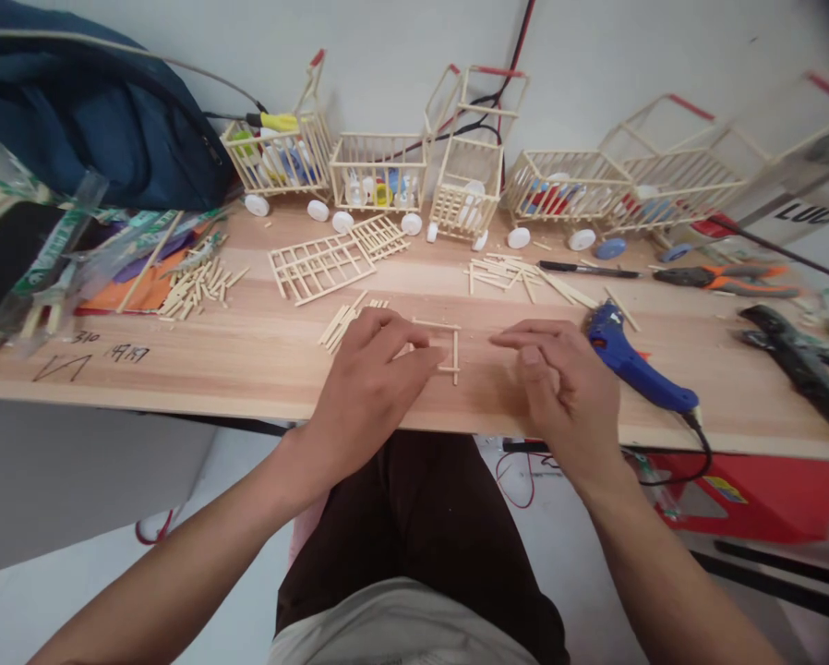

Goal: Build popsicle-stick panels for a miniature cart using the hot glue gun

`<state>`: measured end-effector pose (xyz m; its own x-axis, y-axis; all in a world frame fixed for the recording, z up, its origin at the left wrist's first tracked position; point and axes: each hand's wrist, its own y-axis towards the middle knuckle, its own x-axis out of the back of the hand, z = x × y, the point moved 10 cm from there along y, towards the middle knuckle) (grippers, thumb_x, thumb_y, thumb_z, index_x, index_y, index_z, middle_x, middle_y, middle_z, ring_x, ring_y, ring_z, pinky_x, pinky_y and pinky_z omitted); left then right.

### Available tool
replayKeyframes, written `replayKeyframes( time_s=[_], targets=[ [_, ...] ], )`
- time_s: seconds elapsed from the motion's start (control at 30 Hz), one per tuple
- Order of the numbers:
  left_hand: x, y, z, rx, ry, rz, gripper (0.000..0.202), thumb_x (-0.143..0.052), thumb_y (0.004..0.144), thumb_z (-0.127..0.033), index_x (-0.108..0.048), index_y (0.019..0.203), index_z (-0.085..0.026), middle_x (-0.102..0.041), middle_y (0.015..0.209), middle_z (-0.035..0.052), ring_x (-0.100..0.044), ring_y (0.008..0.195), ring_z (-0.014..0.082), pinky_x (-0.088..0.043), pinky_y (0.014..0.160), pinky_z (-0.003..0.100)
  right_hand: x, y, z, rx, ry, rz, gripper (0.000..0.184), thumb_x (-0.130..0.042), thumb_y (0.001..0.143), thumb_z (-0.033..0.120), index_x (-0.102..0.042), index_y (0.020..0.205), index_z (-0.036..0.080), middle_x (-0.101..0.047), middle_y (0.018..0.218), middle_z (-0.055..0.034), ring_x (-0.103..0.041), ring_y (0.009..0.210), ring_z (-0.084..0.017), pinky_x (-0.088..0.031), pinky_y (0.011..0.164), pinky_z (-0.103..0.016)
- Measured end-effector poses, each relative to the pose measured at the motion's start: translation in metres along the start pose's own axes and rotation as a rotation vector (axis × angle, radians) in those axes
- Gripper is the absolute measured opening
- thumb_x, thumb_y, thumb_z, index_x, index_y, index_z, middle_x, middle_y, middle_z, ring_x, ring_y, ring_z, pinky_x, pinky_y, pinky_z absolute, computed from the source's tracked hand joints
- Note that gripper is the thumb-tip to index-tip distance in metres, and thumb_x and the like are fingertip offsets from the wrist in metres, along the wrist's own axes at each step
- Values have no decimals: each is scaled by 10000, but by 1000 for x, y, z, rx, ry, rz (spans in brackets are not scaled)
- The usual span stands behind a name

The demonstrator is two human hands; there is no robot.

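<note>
A small frame of thin wooden sticks (456,346) lies flat on the table near its front edge. My left hand (379,379) is at the frame's left side, fingers curled and thumb and forefinger close together over it, hiding that side. To the right of the frame, my right hand (570,383) is held apart from it, with its fingers stretched out, the thumb separated and nothing seen between them. Just behind my left hand lies a bundle of short sticks (342,319). A blue hot glue gun (632,365) rests right of my right hand.
Several miniature stick shopping carts (379,171) line the wall. Stick grids (321,268), loose sticks (501,274), a pen (587,269) and orange-handled pliers (726,279) lie across the table. Black-handled cutters (795,365) are at the right, a dark blue bag (110,111) at back left.
</note>
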<state>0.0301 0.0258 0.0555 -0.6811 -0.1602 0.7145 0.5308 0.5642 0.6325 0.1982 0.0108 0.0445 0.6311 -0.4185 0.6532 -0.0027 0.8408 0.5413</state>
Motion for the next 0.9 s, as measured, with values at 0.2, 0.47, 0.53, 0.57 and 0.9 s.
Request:
replayKeyframes(
  time_s=[0.2, 0.47, 0.53, 0.57, 0.9],
  targets=[
    [-25, 8, 7, -35, -37, 123, 104, -591, 904, -178, -691, 928, -181, -656, 977, 73, -483, 949, 213, -463, 837, 369, 60, -4, -47, -143, -392, -114, 298, -568, 884, 402, -665, 1107, 229, -646, 1119, -108, -579, 1082, -273, -485, 848, -418],
    [-28, 5, 6, -59, -32, 130, 119, -595, 904, -183, -707, 943, -182, -654, 959, 70, -482, 941, 215, -453, 846, 375, 76, -23, -119, -442, -669, 124, 477, -607, 746, 562, -623, 1039, 185, -656, 988, -140, -605, 914, -300, -440, 794, -450],
    [-30, 6, 5, -63, -26, 145, 123, -588, 911, -195, -706, 941, -180, -652, 959, 74, -486, 938, 213, -456, 842, 376, 78, -23, -121, -450, -640, 128, 501, -630, 723, 569, -620, 1045, 186, -657, 1006, -143, -616, 884, -296, -436, 766, -434],
    [-31, 6, 5, -63, -22, 154, 126, -585, 913, -198, -706, 943, -179, -650, 963, 76, -487, 941, 214, -457, 841, 375, 79, -24, -122, -452, -618, 137, 514, -650, 711, 566, -623, 1054, 185, -657, 1022, -148, -621, 876, -296, -436, 752, -426],
    [-38, 7, 2, -73, 3, 193, 176, -542, 942, -212, -695, 865, -174, -639, 914, 68, -467, 907, 198, -450, 819, 355, 75, -23, -132, -380, -681, 261, 315, -612, 807, 377, -620, 1057, 184, -631, 966, -141, -619, 803, -265, -439, 677, -379]
  ],
)
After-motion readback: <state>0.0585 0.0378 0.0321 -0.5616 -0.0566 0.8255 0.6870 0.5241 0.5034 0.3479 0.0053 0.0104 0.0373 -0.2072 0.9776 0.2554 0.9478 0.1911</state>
